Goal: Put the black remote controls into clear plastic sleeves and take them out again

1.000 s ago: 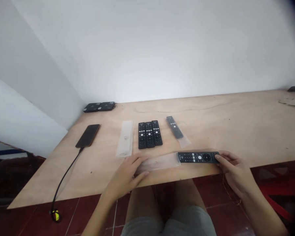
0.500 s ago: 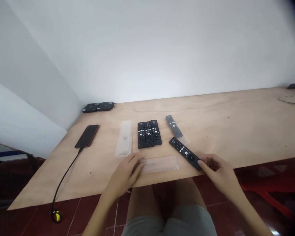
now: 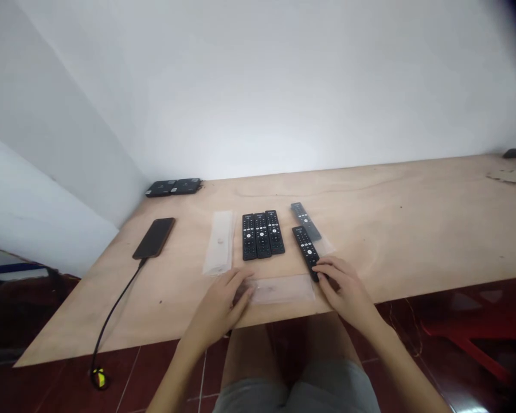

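Observation:
My right hand (image 3: pixel 343 287) grips the lower end of a black remote control (image 3: pixel 306 248) between thumb and fingers, its top pointing away from me. My left hand (image 3: pixel 227 295) has its thumb and fingers closed at the left end of a clear plastic sleeve (image 3: pixel 286 288) that lies flat near the table's front edge. Just beyond, three black remotes (image 3: pixel 262 235) lie side by side. Another remote (image 3: pixel 304 220), greyish inside its plastic sleeve, rests behind the held one. To the left of the row are more flat plastic sleeves (image 3: pixel 219 242), stacked lengthwise.
On the wooden table (image 3: pixel 395 235), a phone (image 3: pixel 155 238) with a black cable (image 3: pixel 116 310) lies at left. Two black boxes (image 3: pixel 174 187) sit by the wall at the back left. A red plastic chair or stool (image 3: pixel 468 338) stands below the table's right side.
My right hand has moved left and away from me with the remote, turning it more upright beside the sleeved one. My left hand stays at the sleeve's end.

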Available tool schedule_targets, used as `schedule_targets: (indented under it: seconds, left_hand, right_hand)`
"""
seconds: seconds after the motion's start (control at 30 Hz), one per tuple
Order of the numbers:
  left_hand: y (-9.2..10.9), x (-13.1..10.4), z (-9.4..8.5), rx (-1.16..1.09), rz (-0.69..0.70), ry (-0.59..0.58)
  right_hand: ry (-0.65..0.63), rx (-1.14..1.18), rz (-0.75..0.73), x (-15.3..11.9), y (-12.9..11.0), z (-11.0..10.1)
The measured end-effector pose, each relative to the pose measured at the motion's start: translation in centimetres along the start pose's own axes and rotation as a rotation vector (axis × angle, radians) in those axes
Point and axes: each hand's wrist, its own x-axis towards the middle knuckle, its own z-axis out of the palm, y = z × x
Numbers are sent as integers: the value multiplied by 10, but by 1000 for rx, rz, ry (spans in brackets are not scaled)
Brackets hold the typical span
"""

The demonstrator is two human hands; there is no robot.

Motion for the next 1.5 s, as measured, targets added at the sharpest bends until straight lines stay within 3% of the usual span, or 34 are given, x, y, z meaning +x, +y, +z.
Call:
schedule_targets:
  seconds: [0.37, 0.5, 0.6, 0.73, 0.9, 1.07, 1.2, 1.37, 1.43, 1.5]
  left_hand:
    - [0, 0, 2, -8, 25, 2]
    - [1, 0, 2, 0, 18, 4]
    - [1, 0, 2, -3, 23, 3]
    - [1, 1, 2, -18, 25, 9]
    - [-1, -1, -1, -13, 20, 44]
    - [-6, 1, -4, -14, -49, 82]
    - [-11, 3, -1, 8, -60, 122]
    - [0, 1, 3, 96, 55, 259]
    - [10, -2, 6, 119, 128, 150]
    - [17, -6, 11, 150, 223, -43]
  right_hand:
    - [-126, -215, 4, 57, 1, 37]
    - [-98, -175, 12, 70, -12, 32]
    - [-76, -29, -35, 59, -37, 22]
    - [-252, 72, -113, 23, -62, 24]
    - [-180, 54, -64, -6, -39, 30]
    - [-164, 76, -24, -11, -10, 14]
    - [-184, 100, -5, -13, -6, 2]
    - [-138, 63, -29, -15, -10, 0]
    - [-138, 43, -56, -15, -10, 1]
    - [-145, 24, -71, -15, -8, 0]
